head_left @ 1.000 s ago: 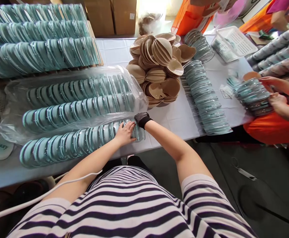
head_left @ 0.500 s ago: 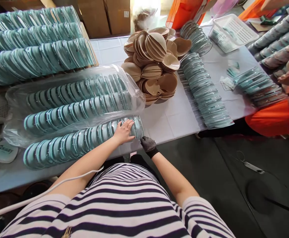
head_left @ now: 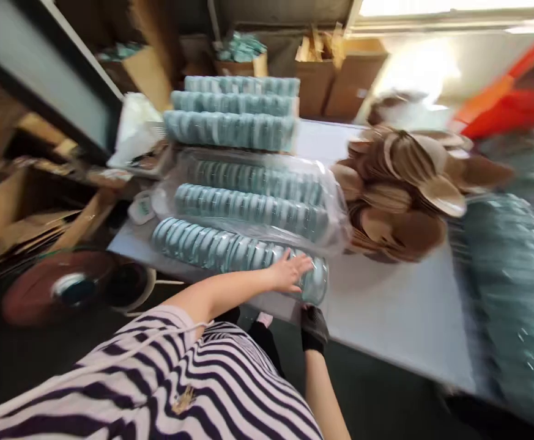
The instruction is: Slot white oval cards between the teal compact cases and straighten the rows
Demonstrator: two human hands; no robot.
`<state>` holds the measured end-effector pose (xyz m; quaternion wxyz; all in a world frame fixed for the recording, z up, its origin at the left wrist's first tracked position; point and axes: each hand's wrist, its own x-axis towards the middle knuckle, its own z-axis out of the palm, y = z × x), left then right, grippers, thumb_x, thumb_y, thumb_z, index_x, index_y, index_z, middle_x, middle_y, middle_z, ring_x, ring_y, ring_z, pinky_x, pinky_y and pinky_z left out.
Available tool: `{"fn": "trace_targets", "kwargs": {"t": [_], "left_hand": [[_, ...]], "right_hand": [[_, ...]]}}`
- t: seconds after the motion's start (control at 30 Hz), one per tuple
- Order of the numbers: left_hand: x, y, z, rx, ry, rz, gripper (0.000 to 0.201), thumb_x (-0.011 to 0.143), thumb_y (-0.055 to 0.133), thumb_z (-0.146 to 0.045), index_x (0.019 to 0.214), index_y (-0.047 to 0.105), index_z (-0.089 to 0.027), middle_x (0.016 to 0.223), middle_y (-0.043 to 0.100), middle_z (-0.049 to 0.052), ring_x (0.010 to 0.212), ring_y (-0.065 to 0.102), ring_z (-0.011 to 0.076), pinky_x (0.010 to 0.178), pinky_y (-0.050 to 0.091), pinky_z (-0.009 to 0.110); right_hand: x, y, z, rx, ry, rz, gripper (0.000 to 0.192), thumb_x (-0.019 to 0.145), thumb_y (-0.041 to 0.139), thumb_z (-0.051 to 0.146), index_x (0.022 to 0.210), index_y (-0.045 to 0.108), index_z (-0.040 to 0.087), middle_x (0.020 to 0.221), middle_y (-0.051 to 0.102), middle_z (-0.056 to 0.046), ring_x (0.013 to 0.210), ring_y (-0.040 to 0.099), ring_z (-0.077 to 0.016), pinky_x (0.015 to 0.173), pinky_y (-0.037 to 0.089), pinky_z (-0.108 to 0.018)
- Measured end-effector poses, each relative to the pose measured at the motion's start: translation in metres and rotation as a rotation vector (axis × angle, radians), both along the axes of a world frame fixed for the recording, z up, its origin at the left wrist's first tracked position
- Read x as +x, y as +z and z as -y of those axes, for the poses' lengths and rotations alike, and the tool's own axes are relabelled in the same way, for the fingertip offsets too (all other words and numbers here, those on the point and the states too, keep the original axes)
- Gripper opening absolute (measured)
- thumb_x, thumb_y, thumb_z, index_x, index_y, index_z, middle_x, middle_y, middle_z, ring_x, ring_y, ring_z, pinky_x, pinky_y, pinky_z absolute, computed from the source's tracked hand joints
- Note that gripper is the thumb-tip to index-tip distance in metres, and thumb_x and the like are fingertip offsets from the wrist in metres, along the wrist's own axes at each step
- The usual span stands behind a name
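A long row of clear packs with pale teal inserts [head_left: 221, 249] lies along the table's near edge. My bare left hand [head_left: 290, 272] rests flat on top of its right end, fingers spread. At that end's near corner is my right hand [head_left: 313, 329], in a dark glove, with its fingers curled in; blur hides what they grip, if anything. Just behind this row, a clear plastic bag [head_left: 340, 229] holds two more rows of the same packs.
Farther back are stacked teal rows [head_left: 230, 131]. Brown cup-shaped pieces [head_left: 395, 183] are heaped right of the bag, and another blurred teal row [head_left: 509, 293] runs down the table's right side. Cardboard boxes [head_left: 307, 85] stand behind; a reddish round object [head_left: 55, 287] is low at left.
The camera view has swung left, bringing boxes and floor at left into sight. Both hands stay at the near row's right end, the left still flat on it.
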<state>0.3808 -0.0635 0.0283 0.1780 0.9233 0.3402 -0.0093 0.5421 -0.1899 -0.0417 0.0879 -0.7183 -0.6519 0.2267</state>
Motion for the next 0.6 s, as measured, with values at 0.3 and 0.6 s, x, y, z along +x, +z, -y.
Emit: {"fn": "trace_targets", "kwargs": {"t": [0.3, 0.6], "left_hand": [[-0.216, 0.004, 0.041, 0.122, 0.531, 0.365, 0.063, 0.085, 0.06, -0.038, 0.144, 0.044, -0.021, 0.152, 0.041, 0.015, 0.144, 0.032, 0.0297, 0.121, 0.018, 0.051], [-0.529, -0.056, -0.002, -0.007, 1.933, 1.202, 0.054, 0.077, 0.063, -0.02, 0.129, 0.051, -0.02, 0.142, 0.049, 0.017, 0.129, 0.051, 0.0267, 0.107, 0.042, 0.045]], "right_hand": [[-0.028, 0.001, -0.013, 0.082, -0.076, -0.195, 0.043, 0.076, 0.038, 0.07, 0.06, 0.06, 0.037, 0.069, 0.069, -0.008, 0.062, 0.067, -0.0334, 0.051, 0.048, -0.044], [-0.346, 0.099, -0.143, 0.298, 0.419, -0.286, 0.06, 0.093, 0.029, 0.065, 0.054, 0.049, 0.024, 0.054, 0.056, -0.005, 0.049, 0.048, -0.0171, 0.053, 0.037, -0.03]]}}
